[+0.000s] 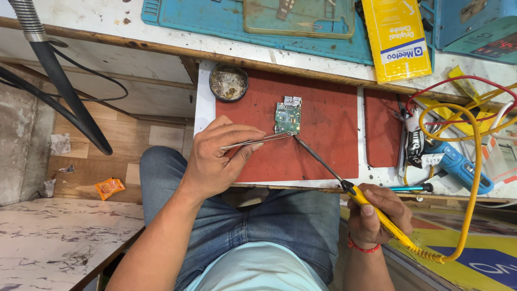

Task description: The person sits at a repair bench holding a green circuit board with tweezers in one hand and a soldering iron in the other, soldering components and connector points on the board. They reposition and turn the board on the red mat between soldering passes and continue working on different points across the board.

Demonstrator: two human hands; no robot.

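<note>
The tiny parts on the circuit board (287, 117) are too small to tell. The top edge cuts off the blue mat (226, 24) and yellow box (396, 37).

A small green rectangular circuit board (287, 118) with two silvery metal sockets at its far edge lies flat on the red mat. A pair of slim silver metal tweezers (253, 142) lies nearly level across the mat, its tips touching the board's near edge. A soldering iron with a yellow handle and long dark metal shaft (344, 186) slants up from the lower right, its tip meeting the same near edge, just beside the tweezer tips.
</note>
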